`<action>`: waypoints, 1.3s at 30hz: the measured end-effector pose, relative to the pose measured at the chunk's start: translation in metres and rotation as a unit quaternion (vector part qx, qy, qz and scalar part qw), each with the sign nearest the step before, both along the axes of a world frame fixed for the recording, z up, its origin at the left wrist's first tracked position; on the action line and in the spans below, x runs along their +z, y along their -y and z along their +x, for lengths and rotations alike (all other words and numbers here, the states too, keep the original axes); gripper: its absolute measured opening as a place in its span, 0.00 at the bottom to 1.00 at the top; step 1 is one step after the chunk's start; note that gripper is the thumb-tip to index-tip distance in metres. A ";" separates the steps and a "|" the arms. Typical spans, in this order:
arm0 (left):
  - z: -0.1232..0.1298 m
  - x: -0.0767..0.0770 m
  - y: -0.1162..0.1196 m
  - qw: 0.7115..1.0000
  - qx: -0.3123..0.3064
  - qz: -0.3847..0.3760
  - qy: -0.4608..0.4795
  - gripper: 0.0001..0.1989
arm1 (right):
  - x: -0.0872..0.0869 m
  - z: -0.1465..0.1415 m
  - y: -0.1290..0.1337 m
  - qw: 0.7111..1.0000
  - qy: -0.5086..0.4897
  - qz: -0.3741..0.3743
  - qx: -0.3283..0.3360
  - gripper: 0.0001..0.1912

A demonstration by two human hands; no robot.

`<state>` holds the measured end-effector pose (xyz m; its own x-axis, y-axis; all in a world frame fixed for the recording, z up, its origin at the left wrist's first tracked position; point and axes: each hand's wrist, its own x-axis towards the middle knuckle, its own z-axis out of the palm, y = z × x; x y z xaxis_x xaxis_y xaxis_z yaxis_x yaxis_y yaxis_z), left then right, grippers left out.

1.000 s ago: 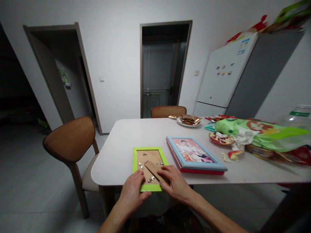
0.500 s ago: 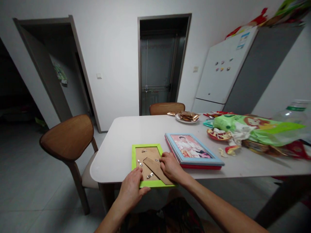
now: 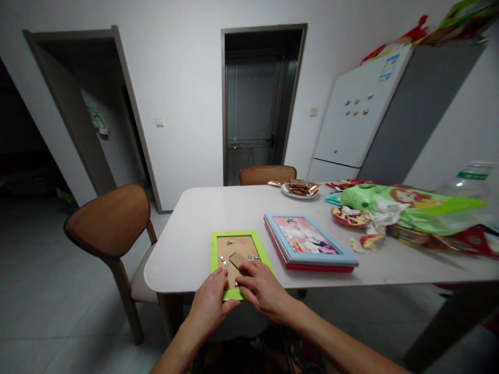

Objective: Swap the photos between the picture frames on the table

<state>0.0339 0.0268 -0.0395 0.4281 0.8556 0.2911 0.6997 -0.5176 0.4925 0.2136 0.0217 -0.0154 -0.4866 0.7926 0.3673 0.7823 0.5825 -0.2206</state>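
A lime green picture frame point(image 3: 214, 254) lies face down at the table's front edge, with its brown backing board point(image 3: 242, 244) showing. Small metal clips point(image 3: 224, 261) sit around the board, and a brown stand leg point(image 3: 238, 259) slants across it, partly covered. My left hand point(image 3: 210, 293) grips the frame's lower left corner, fingers on top and thumb along the near edge. Over the lower right part is my right hand point(image 3: 263, 288), its fingers bent and the fingertips at the bottom metal clip point(image 3: 236, 284). That hand hides much of the stand leg.
Right of the frame lies a stack of picture frames, a light blue one point(image 3: 312, 241) on top. Beyond are a plate of wrapped snacks point(image 3: 300, 194), pomegranate pieces point(image 3: 351, 216) and a green plastic bag point(image 3: 413, 205). A wooden chair point(image 3: 111, 221) stands at the left.
My right hand has moved left and down from the frame's right side and stand leg to the bottom clip. My left hand and the frame have stayed put.
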 end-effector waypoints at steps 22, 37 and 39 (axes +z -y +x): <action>0.001 -0.001 0.000 1.000 0.003 0.005 0.012 0.22 | 0.005 -0.031 -0.038 0.999 -0.014 -0.028 -0.028 0.11; -0.001 -0.004 0.000 0.999 -0.010 -0.001 0.043 0.18 | 0.000 -0.042 -0.049 0.999 -0.008 -0.046 0.028 0.10; -0.001 -0.005 0.000 0.999 -0.012 0.001 0.048 0.18 | 0.000 -0.042 -0.049 0.998 -0.019 -0.051 0.013 0.11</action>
<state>0.0332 0.0269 -0.0449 0.4176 0.8449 0.3343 0.6367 -0.5346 0.5558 0.1718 0.0711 -0.0152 -0.4954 0.8140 0.3034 0.7566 0.5759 -0.3097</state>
